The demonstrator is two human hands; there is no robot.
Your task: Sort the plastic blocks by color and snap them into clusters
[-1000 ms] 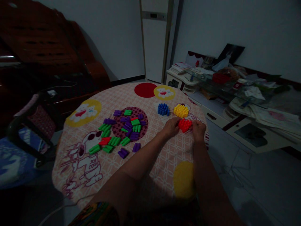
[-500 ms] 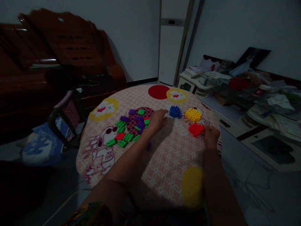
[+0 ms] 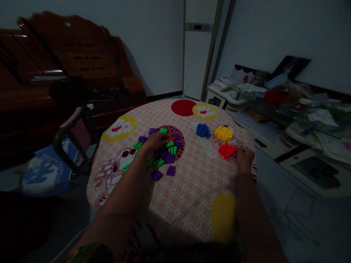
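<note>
A round table (image 3: 192, 197) with a cartoon-dog cloth holds small plastic pieces. My left hand (image 3: 155, 141) lies over a loose pile of green and purple pieces (image 3: 167, 151), fingers curled down onto it; what they hold is hidden. A red piece (image 3: 170, 139) shows just beside its fingertips. My right hand (image 3: 245, 158) rests, fingers curled, against the right side of a tight red cluster (image 3: 227, 149). Behind that stand a yellow cluster (image 3: 223, 133) and a blue cluster (image 3: 203, 130).
A dark chair (image 3: 74, 142) with a patterned seat stands at the table's left edge, a wooden sofa (image 3: 63, 73) behind it. A low cabinet (image 3: 274, 109) piled with papers and clutter runs along the right wall. A white door (image 3: 196, 51) is at the back.
My left hand has left the red cluster and swept leftward across the table onto the green and purple pile. My right hand stayed by the red cluster. The view shifted.
</note>
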